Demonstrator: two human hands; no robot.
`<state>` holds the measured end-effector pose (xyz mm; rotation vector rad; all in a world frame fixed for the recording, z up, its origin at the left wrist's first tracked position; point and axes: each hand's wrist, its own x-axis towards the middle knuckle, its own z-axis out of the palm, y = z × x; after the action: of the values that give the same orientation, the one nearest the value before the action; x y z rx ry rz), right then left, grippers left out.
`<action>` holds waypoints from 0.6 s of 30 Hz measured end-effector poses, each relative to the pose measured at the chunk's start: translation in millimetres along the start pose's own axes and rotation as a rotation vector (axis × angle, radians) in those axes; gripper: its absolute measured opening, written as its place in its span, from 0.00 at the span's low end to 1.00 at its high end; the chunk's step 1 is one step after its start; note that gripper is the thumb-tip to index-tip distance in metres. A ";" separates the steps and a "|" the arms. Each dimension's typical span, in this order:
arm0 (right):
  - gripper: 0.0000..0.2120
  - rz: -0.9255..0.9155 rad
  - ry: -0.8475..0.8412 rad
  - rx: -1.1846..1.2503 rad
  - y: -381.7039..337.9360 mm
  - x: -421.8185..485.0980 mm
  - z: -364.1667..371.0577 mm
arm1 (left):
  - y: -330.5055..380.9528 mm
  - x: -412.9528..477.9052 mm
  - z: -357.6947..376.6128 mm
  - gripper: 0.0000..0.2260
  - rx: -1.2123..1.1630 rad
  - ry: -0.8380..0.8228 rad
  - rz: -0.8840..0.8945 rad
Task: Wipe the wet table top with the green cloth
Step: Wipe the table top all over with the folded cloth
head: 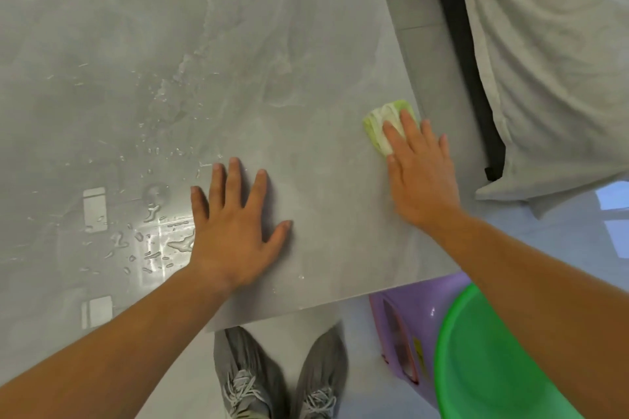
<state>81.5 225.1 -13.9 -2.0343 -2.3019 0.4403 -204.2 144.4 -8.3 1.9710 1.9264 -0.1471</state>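
Cloth point(377, 127) is lying at the tabletop's point(238, 44) three o'clock edge, right hand point(422, 180) pressing it with straight fingers point(410, 126). Left hand point(231, 224) is resting flat and splayed, holding nothing.

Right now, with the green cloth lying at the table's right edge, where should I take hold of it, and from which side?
Probably its bunched middle, from above on the near side. The green cloth lies crumpled and low on the table top, right by the edge, with little standing up to pinch. The right hand presses its near half with straight fingers.
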 end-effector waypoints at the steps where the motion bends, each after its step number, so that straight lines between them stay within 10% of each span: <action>1: 0.25 0.015 0.016 0.003 0.5 -5.7 1.5 | 0.1 0.0 0.4 0.38 0.004 0.001 -0.002; 18: 0.28 -0.125 -0.013 -0.031 -38.6 -138.6 36.2 | 4.6 0.4 3.0 0.35 0.041 0.053 -0.017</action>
<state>55.9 79.1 -17.7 -1.8915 -2.4406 0.4141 -199.1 143.8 -10.3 2.0039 1.9893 -0.1405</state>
